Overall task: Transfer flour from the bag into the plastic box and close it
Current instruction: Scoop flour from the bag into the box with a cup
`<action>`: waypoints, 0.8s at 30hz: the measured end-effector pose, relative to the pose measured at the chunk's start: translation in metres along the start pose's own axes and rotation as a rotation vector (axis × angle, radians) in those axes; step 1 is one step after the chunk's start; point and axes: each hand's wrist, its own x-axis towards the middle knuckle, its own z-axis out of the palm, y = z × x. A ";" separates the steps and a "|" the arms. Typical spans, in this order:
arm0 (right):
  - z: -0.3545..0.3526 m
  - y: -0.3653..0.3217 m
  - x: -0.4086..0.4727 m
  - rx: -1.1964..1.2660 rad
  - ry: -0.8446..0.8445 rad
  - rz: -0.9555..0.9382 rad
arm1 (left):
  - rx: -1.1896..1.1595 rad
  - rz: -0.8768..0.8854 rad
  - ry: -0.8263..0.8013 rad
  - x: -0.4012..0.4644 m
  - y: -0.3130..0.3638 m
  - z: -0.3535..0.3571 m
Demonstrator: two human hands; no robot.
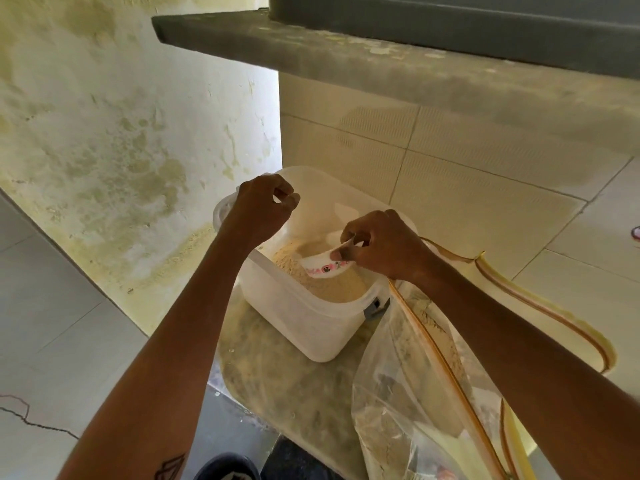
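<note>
Both forearms reach forward from the near edge over the worktop. The left hand is curled loosely at the far-left rim of the plastic box, its grip pressed together on nothing visible. The right hand pinches a small white scoop between thumb and fingers; the scoop's long axis runs left-right, its bowl pointing left over the flour inside the box. The bag slumps near right, just beside the box.

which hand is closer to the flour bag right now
Right. The right hand holds a small white cup over the plastic box, just above the flour bag. The left hand is at the box's far-left rim.
</note>
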 end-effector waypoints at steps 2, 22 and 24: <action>0.000 -0.001 0.000 -0.007 -0.054 -0.001 | 0.005 0.005 0.007 0.000 0.000 0.000; -0.003 0.002 0.003 0.063 -0.184 0.041 | -0.044 0.053 0.001 0.002 -0.005 0.004; -0.001 0.000 0.002 0.032 -0.193 0.000 | -0.052 0.050 0.002 0.001 -0.006 0.004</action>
